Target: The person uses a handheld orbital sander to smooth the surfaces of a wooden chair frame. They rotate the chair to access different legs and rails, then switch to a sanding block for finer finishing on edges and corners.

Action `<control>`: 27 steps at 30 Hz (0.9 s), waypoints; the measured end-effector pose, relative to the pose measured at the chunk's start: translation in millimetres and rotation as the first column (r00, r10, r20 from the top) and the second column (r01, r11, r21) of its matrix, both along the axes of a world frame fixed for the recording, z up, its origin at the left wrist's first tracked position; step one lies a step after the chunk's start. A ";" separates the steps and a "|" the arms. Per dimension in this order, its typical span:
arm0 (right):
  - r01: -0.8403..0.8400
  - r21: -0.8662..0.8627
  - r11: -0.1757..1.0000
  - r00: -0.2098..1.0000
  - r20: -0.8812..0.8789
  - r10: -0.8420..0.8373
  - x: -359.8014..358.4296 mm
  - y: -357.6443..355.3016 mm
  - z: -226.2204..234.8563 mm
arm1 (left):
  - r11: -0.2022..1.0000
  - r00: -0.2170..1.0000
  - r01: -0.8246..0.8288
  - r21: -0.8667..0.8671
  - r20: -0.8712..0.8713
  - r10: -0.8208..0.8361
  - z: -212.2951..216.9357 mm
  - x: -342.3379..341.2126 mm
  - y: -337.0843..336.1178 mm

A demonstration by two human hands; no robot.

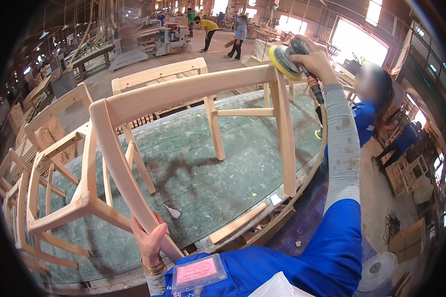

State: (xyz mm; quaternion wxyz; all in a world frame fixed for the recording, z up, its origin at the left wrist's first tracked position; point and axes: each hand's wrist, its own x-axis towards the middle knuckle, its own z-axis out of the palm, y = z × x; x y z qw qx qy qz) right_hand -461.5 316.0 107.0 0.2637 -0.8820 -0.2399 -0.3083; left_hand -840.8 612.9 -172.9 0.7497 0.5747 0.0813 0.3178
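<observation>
A pale bare-wood chair frame (193, 91) stands over the green-topped bench in front of me, its broad curved rail running across at the top. My left hand (151, 238) is closed round the lower part of its near left leg. My right hand (316, 60), arm raised, grips a round power sander (285, 59) with a yellow-edged pad. That pad sits at the far right corner of the frame, where the rail meets the right leg; whether it presses on the wood I cannot tell. A hose runs from the sander down along my right forearm.
More wooden chair frames (59, 153) crowd the left side. On the bench top (198, 183) lie a small pale scrap and a wood strip (238, 222) by the near edge. A co-worker in blue (364, 119) is close at the right. A white fan (376, 270) stands lower right.
</observation>
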 end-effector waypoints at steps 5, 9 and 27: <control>0.000 0.153 0.988 0.995 0.098 -0.016 -2.7 -8.5 -18.0 | 1.000 1.000 0.011 -0.013 0.012 -0.011 3.7 2.0 1.5; -0.044 0.135 0.990 0.990 0.139 0.025 -24.8 -3.3 -37.5 | 1.000 1.000 -0.003 -0.018 -0.007 0.003 7.6 3.2 -0.7; -0.069 0.101 0.992 0.989 0.139 0.055 -41.9 -11.8 -56.3 | 0.998 0.999 0.031 -0.052 0.018 -0.031 9.8 5.2 7.0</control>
